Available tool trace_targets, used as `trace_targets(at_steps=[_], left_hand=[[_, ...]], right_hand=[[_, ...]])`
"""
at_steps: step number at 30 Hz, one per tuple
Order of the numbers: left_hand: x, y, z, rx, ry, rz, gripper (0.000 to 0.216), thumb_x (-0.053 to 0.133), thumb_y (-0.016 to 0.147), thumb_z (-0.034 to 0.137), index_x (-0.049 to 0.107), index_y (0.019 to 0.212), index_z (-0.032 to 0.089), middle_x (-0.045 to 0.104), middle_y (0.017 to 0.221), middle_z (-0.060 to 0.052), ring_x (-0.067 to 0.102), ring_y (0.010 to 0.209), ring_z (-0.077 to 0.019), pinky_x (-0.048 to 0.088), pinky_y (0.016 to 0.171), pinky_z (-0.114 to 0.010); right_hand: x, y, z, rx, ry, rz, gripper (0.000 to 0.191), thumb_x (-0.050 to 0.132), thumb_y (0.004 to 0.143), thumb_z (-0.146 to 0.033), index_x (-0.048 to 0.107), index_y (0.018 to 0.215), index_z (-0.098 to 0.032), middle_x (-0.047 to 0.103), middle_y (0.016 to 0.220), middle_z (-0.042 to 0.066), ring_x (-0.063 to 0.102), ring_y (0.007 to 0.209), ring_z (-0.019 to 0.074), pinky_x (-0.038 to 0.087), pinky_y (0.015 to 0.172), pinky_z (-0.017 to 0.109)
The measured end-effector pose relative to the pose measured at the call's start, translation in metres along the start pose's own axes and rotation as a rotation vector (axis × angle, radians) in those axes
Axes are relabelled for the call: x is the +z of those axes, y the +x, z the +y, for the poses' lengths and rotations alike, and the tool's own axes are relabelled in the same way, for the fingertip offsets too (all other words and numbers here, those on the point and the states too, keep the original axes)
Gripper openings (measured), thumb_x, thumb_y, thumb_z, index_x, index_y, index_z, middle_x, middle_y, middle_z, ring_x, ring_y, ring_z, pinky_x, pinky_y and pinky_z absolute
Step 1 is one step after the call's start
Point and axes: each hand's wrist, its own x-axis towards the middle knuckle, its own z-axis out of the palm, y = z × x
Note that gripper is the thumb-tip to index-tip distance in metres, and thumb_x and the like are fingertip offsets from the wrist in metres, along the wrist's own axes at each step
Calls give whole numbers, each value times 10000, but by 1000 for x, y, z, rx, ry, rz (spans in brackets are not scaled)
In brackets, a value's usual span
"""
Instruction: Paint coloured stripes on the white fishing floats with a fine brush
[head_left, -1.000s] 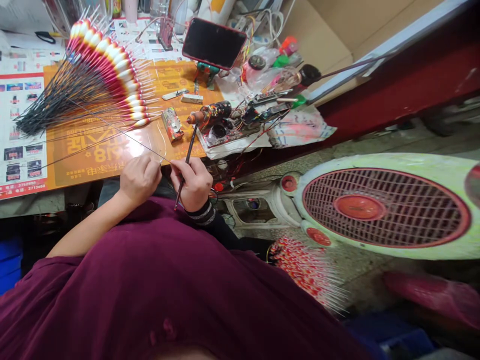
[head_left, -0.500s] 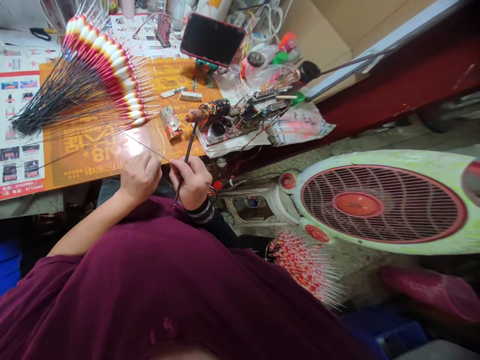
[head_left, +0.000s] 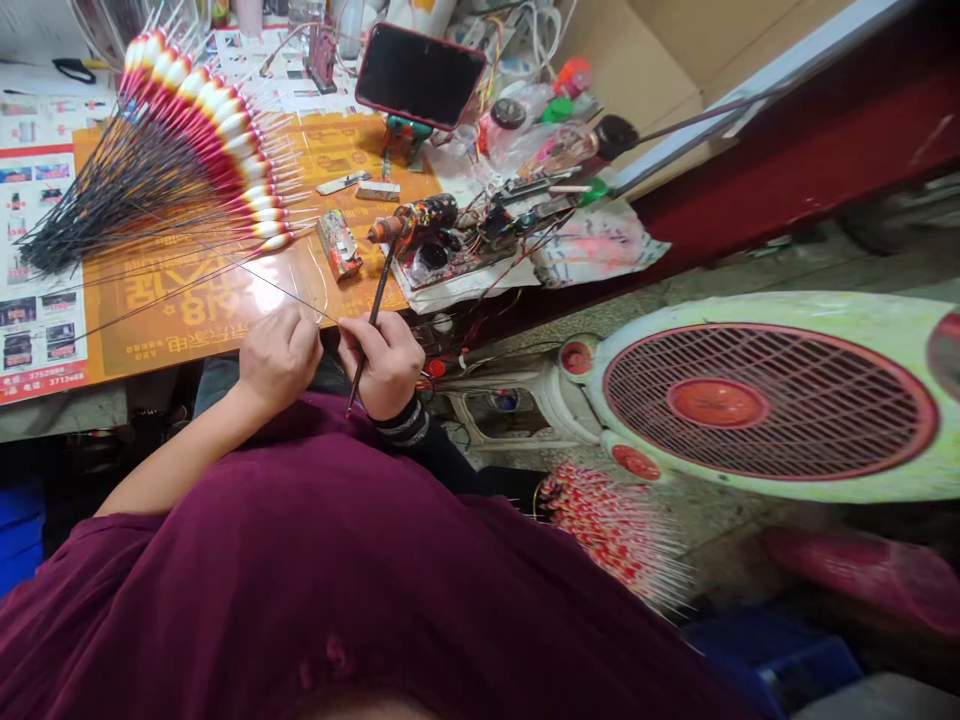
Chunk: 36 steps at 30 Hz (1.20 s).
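Observation:
My left hand [head_left: 279, 358] is closed in a fist at the table's front edge; whatever its fingers hold is hidden. Beside it, my right hand [head_left: 384, 365] is closed around a slim dark paintbrush [head_left: 381, 290], which slants upward past the fingers. A thin dark stem [head_left: 274, 283] runs from the table over my left knuckles to the right fingertips. Left of the hands, a fan-shaped bunch of fishing floats [head_left: 241, 145] lies on the table, with white, yellow and red bodies and long black stems. The brush's upper end overlaps an orange-nosed, paint-spattered tool [head_left: 420, 220].
A phone [head_left: 420, 75] stands on a holder behind a small paint-stained block [head_left: 339, 243]. Bottles, wires and stained paper crowd the table's right side. A large fan [head_left: 765, 400] stands at right, near a bundle of red-and-white floats [head_left: 607, 525] beside my lap.
The thin stem's far end has shifted slightly right and down over the table. Both hands keep nearly the same pose. The whole view has shifted slightly.

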Motion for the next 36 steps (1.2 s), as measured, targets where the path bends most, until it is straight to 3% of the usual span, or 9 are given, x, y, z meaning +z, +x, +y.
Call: trace_targets(at_steps=[10,19,28,33,36], left_hand=[[2,-3,-2,3,-86,5,264,544,1006,93,517,776,220,490,692,-17,422,652,-186,281,608,-359],[0,0,0,22,-30,-16,290,515,1024,119,506,754,224,490,682,-19,431,641,-183,310,590,-343],[1,1,-1,-69,-24,-29,266,504,1010,101,516,773,221,520,708,-28,438,638,-181,270,605,-363],[4,0,-1,4,-81,-11,272,538,1013,110,509,768,224,491,694,-18,437,649,-184,278,604,-359],[5,-4,-9,-68,-83,-33,240,541,1003,107,531,793,223,501,716,-23,425,652,-187,265,618,-374]], right_hand=[[0,1,0,-22,27,38,186,607,1034,-225,785,1086,-224,666,906,53,652,855,188,569,802,323],[0,0,0,-20,-37,20,181,612,1038,-233,780,1105,-238,662,916,54,654,868,189,569,813,331],[4,-1,2,-16,-46,-2,187,624,1023,-213,787,1110,-238,669,956,69,658,913,204,570,857,341],[2,0,2,-31,-5,49,186,610,1039,-232,786,1097,-225,666,915,62,660,877,196,568,823,327],[2,1,2,-22,0,45,186,606,1041,-232,785,1095,-225,667,908,59,662,868,193,570,816,324]])
